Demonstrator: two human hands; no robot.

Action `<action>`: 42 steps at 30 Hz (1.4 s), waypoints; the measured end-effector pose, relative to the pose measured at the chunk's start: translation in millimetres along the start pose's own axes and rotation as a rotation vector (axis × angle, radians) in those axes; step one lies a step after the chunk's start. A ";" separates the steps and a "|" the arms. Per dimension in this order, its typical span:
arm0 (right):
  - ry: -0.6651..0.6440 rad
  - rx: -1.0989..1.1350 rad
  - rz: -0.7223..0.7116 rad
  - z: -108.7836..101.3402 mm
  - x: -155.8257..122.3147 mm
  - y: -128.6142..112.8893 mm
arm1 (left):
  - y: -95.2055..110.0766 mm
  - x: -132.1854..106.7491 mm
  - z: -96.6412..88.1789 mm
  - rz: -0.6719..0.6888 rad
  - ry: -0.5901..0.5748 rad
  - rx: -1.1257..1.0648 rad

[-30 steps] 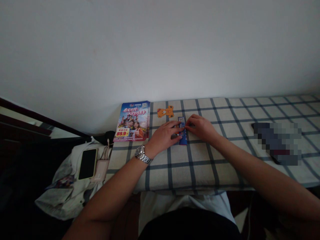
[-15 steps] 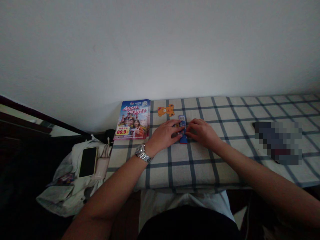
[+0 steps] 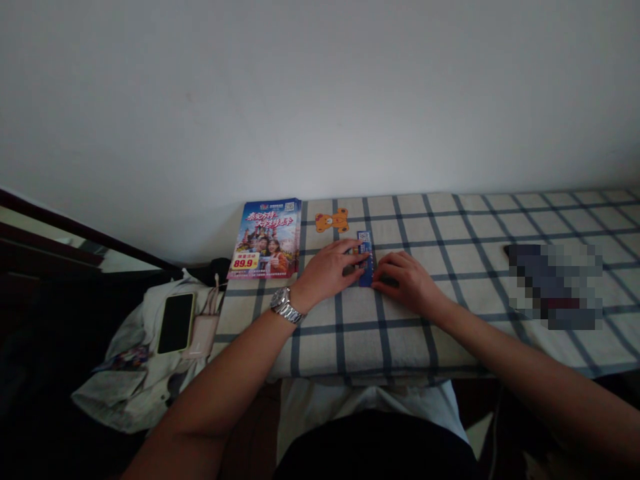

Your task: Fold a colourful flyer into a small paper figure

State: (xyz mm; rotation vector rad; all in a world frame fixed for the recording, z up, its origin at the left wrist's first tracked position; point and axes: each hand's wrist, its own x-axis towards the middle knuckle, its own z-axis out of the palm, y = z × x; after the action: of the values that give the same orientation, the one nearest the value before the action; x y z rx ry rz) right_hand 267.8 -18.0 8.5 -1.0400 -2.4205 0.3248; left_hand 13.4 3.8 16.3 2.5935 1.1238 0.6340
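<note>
Steadily, we press our left hand (image 3: 327, 272) palm-down on the near side of a checked cloth (image 3: 320, 347), its fingers a little apart and their tips resting on a narrow blue printed strip (image 3: 367, 277). We have the strip lying flat on the cloth, upright to our view, between our two hands, with a small square code (image 3: 365, 236) showing at its far end. Our right hand (image 3: 406, 280) sits just to the right of the strip, fingers curled and drawn together, the tips at the strip's lower right edge; we cannot tell whether they pinch it or merely rest against it. On our left wrist we wear a silver watch (image 3: 286, 305) with a metal band.

Beyond our left hand we see an orange bear cutout (image 3: 332, 220) lying flat, near the strip but apart from it. To its left, we have a stack of flyers (image 3: 265, 237) close to the pale wall (image 3: 320, 100), the top one marked 89.9. Well apart on our right lies a dark item (image 3: 535, 273), partly blurred into blocks, so we cannot make it out. Down on our left, we see a dark-screened phone (image 3: 176, 323) beside a pinkish block (image 3: 201, 337) with a cable, both on crumpled grey fabric (image 3: 120, 400).
</note>
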 end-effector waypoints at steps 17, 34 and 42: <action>0.038 0.042 -0.141 -0.9 -14.2 11.9 | -2.1 0.3 -0.2 -0.009 -0.030 -0.007; -0.070 0.066 -0.250 -11.0 -17.4 13.4 | -1.2 0.3 -2.1 -0.009 -0.027 -0.010; -0.005 0.167 -0.123 -15.8 -0.2 12.1 | -0.1 -1.9 -2.0 0.015 -0.021 0.021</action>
State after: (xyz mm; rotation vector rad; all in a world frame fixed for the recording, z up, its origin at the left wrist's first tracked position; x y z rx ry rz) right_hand 283.6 -9.5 17.2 -0.8155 -2.4015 0.4789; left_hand 11.2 2.6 17.5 2.6230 1.1111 0.5999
